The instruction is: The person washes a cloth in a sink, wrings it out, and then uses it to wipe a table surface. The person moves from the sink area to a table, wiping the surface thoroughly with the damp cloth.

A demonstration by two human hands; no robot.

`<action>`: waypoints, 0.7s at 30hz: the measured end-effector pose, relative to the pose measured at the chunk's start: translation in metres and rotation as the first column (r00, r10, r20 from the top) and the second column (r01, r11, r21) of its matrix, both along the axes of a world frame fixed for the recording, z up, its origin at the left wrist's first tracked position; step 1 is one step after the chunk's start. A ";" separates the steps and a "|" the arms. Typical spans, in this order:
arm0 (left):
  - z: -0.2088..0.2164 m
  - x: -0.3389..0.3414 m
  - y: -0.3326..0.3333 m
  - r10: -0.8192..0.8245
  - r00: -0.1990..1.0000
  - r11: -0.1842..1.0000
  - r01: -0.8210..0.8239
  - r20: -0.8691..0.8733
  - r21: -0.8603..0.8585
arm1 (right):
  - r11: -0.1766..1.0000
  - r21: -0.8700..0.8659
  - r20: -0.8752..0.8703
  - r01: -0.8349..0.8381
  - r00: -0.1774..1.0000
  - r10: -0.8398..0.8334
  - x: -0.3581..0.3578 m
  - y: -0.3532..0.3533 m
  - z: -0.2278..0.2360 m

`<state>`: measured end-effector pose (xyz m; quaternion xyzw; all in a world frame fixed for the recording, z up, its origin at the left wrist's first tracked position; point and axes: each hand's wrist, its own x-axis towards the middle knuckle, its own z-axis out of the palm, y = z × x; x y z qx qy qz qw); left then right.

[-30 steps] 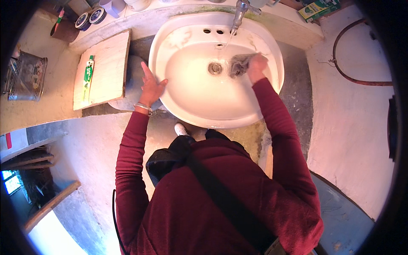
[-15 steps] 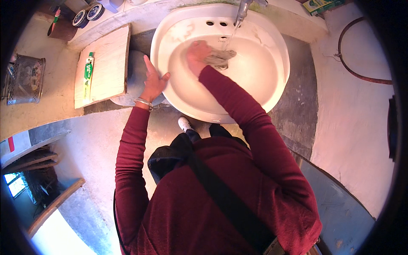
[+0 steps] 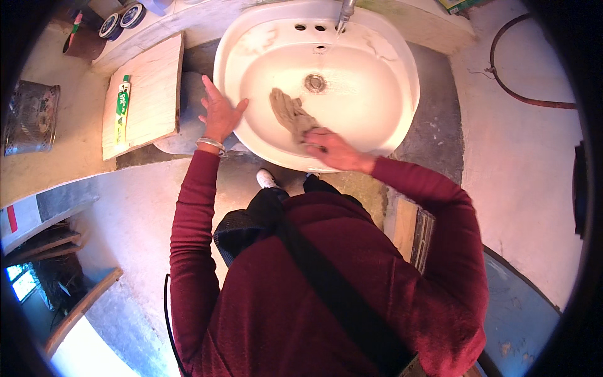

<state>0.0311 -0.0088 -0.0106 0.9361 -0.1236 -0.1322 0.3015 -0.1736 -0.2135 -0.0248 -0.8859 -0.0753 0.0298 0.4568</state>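
A wet grey-brown cloth (image 3: 290, 113) trails over the inner wall of the white washbasin (image 3: 251, 60). One end of it is gripped in my right hand (image 3: 333, 149), at the basin's near side. My left hand (image 3: 220, 114) is by the basin's left rim, fingers and thumb spread, with nothing in it; whether it touches the rim I cannot tell. At the back, water comes from the metal tap (image 3: 346, 11). The drain (image 3: 315, 83) lies uncovered beyond the cloth.
On the left, a toothpaste tube (image 3: 122, 107) lies on a pale board (image 3: 154, 81). Two round tins (image 3: 132, 16), a brown cup (image 3: 83, 45) and a mesh basket (image 3: 31, 119) stand farther left. A reddish-brown hose (image 3: 499, 72) curves along the right wall.
My right hand has drawn the cloth from near the tap toward me, to the basin's near side. The drain has come into view. My left hand stays spread beside the rim.
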 end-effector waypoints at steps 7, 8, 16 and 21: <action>0.010 -0.002 -0.002 0.005 0.998 1.000 -0.007 -0.070 -0.024 | 0.725 -0.568 -0.268 -0.389 0.921 0.284 -0.014 -0.191 0.021; 0.010 -0.002 -0.002 0.004 0.997 1.000 -0.006 -0.074 -0.028 | 0.655 -0.697 -0.094 -0.291 0.943 0.319 -0.004 -0.202 0.022; 0.010 -0.005 -0.001 -0.012 0.998 0.999 0.008 -0.062 -0.054 | 0.802 -0.506 0.096 -0.317 0.904 0.417 0.088 -0.216 0.026; 0.006 -0.003 0.001 -0.025 0.997 0.998 0.021 -0.076 -0.054 | 0.986 -0.150 -0.081 0.075 0.993 -0.088 0.003 -0.205 0.001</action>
